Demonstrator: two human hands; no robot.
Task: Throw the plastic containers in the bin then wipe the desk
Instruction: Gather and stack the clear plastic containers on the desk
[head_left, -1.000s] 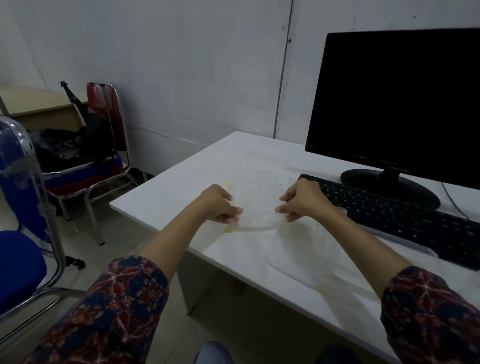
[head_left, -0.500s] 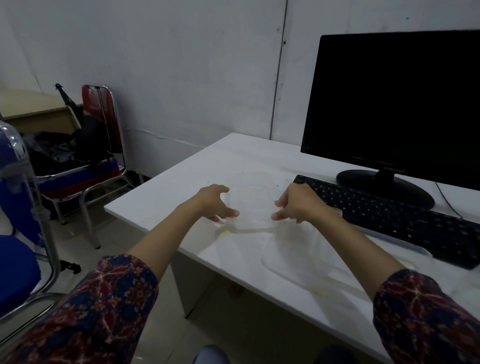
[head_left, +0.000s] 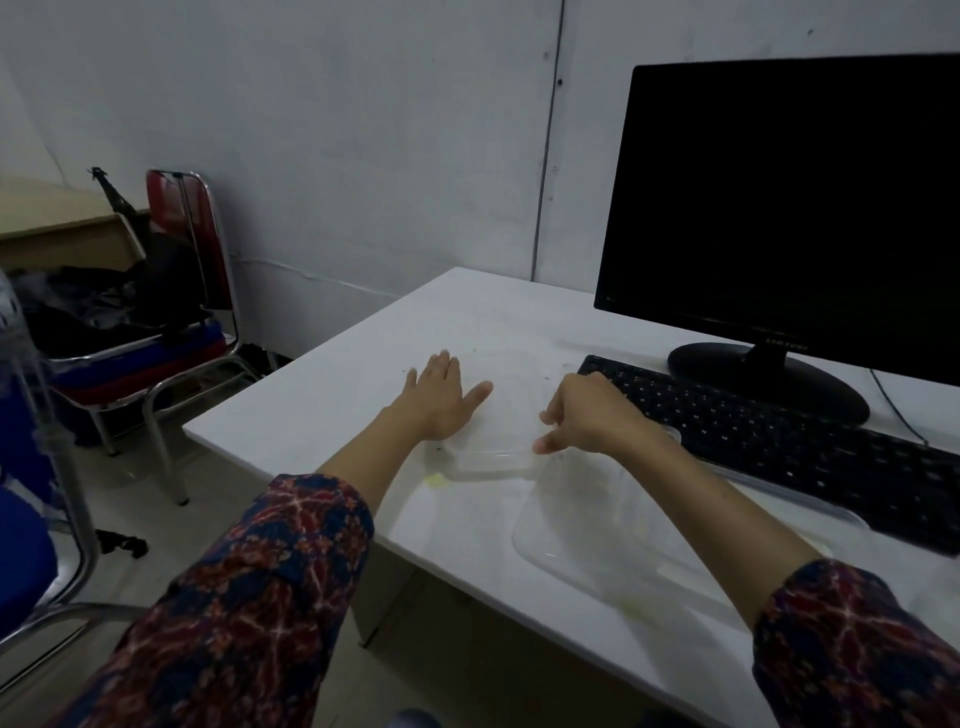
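1. Step in hand: collecting the containers; wiping not yet begun.
2. The small clear container (head_left: 493, 415) sits on the worktop (head_left: 322, 405), touching the larger clear container (head_left: 597, 525) nearer the front edge.
3. Left hand (head_left: 441, 397): fingers straight and spread at the small container's left side, gripping nothing.
4. Right hand (head_left: 587, 415): fingers curled, pinching its right rim.
5. Next move, as judged: secure both sides, lift, carry to a bin; none is in view.

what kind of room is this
Most likely a plain office or workroom: a white desk carries a dark monitor and a black keyboard, and metal-framed chairs stand by the bare wall.
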